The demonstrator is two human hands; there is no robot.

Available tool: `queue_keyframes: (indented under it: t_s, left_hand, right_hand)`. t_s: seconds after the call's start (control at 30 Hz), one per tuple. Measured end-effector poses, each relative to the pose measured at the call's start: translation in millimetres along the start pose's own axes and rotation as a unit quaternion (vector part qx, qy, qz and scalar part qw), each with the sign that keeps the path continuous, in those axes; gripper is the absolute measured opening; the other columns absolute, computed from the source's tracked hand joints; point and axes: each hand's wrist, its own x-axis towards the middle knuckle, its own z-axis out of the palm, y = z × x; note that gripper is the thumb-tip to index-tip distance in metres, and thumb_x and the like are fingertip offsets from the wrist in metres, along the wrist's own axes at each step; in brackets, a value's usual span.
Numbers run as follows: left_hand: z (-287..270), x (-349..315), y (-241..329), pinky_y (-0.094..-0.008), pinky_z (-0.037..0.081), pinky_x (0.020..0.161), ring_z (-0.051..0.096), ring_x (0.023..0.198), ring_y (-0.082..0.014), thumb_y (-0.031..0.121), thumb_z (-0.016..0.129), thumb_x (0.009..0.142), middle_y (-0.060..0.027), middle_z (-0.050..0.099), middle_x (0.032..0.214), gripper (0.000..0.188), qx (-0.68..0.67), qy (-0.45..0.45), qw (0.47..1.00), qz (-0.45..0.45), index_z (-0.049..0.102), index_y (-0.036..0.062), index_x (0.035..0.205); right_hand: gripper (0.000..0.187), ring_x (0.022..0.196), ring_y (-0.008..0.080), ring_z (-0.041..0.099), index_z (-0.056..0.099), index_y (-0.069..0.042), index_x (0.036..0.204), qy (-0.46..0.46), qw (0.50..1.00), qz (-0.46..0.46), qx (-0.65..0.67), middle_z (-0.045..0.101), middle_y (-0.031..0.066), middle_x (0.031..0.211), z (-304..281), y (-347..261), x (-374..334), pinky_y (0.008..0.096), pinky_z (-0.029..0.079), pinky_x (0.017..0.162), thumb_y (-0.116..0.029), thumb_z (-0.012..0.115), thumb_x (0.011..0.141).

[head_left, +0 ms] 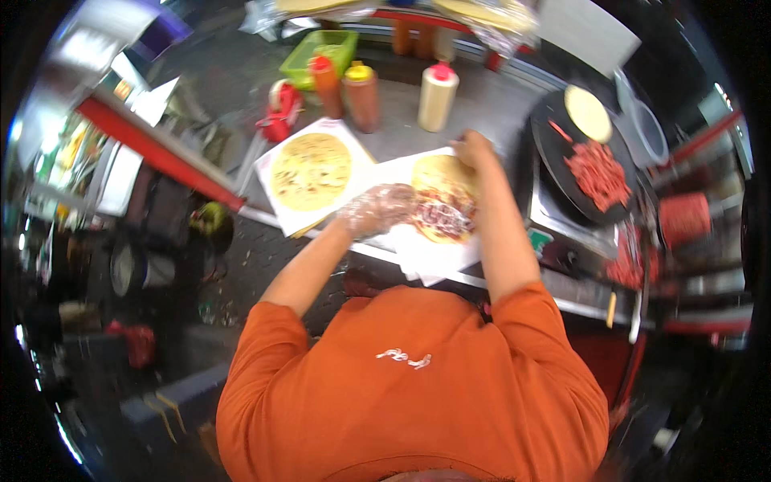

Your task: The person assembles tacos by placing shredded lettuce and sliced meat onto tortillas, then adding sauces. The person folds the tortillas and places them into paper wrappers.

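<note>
Meat already on flatbread [444,197]; gloved left hand [377,210] fingers curled onto filling, bare right hand [474,149] pinching its far edge; unrolled.

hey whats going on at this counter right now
A person in an orange shirt is assembling a filled flatbread on white paper. The left hand, in a clear plastic glove, rests at its filling; the bare right hand touches its far edge. A second plain flatbread lies to the left, and chopped meat sits on a round griddle.
</note>
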Motion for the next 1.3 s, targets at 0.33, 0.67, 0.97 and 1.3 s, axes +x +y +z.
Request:
queue_keyframes:
  t_s: [0.33,0.67,0.97,1.3]
  left_hand:
    - [23,55,-3,-0.0491,0.056,0.084,0.068,0.095,-0.0333,0.018,0.07,0.092,-0.0119,0.066,0.112,0.017,0.151,0.008,0.97,-0.192,0.07,0.013,0.108]
    - [16,20,20,-0.049,0.051,0.097,0.07,0.104,-0.0296,0.031,0.078,0.089,-0.0072,0.074,0.118,0.035,0.153,0.019,0.988,-0.008,0.073,0.0164,0.12]
    - [5,68,7,-0.052,0.052,0.096,0.067,0.108,-0.0375,0.032,0.089,0.075,-0.0146,0.073,0.117,0.039,0.118,-0.062,0.99,0.048,0.075,0.0109,0.104]
    - [39,49,18,-0.0639,0.025,0.123,0.052,0.141,-0.0344,0.042,0.087,0.08,-0.0121,0.061,0.147,0.057,0.13,0.009,0.991,-0.025,0.054,0.0093,0.114]
  right_hand:
    - [0.017,0.08,0.0257,0.07,0.072,-0.002,0.101,0.006,0.98,-0.08,0.182,0.074,0.0166,0.086,-43,-18,-39,0.04,0.054,0.076,-0.019,0.071,0.098]
    - [0.011,0.09,0.043,0.066,0.06,-0.006,0.107,0.166,0.955,-0.205,0.136,0.064,0.0193,0.102,-4,-13,-190,0.0536,0.053,0.077,-0.013,0.061,0.099]
    - [0.018,0.102,0.0439,0.067,0.065,0.0,0.106,0.276,0.921,-0.208,0.177,0.069,0.0202,0.105,-79,-11,-169,0.0498,0.053,0.092,-0.015,0.065,0.098]
    - [0.033,0.114,0.0406,0.066,0.073,-0.007,0.116,0.256,0.913,0.228,-0.22,0.074,0.0174,0.115,-267,333,-250,0.0557,0.052,0.094,-0.029,0.072,0.092]
